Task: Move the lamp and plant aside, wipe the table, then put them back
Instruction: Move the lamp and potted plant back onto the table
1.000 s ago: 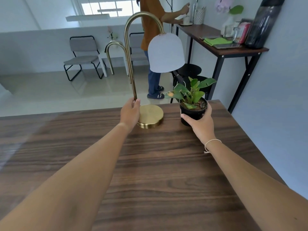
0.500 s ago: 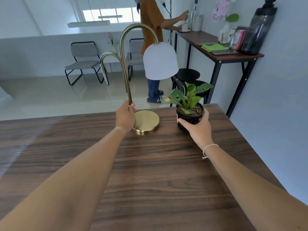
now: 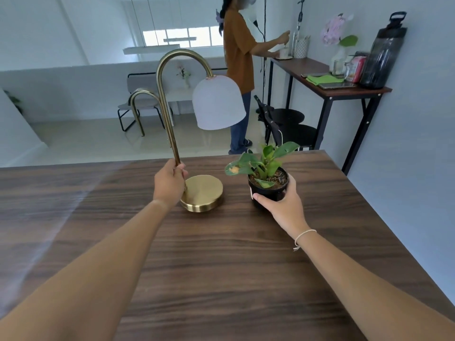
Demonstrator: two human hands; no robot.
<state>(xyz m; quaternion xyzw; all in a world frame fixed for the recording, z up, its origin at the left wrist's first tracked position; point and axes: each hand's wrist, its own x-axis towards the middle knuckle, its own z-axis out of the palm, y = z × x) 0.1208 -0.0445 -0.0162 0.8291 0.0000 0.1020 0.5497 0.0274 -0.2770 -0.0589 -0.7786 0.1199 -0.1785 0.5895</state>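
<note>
A brass lamp [image 3: 202, 193] with a curved neck and a white bell shade stands on the dark wooden table [image 3: 221, 267] near its far edge. My left hand [image 3: 170, 184] is closed around the lamp's stem just above the round base. To its right is a small green plant in a black pot [image 3: 267, 175]. My right hand [image 3: 283, 205] wraps the pot from the near side, fingers around its wall. I cannot tell whether the pot is lifted off the table or resting on it.
A glass panel runs along the table's far and left edge. Beyond it a person [image 3: 237, 70] stands at a tall side table [image 3: 327, 89] holding a green cloth, a jug and flowers. Black stools [image 3: 288, 124] stand beneath it. The wall is close on the right.
Both hands have tightened their hold: the left closed on the lamp stem, the right wrapped further around the pot. The view has tilted upward, so lamp and plant appear lower in frame.
</note>
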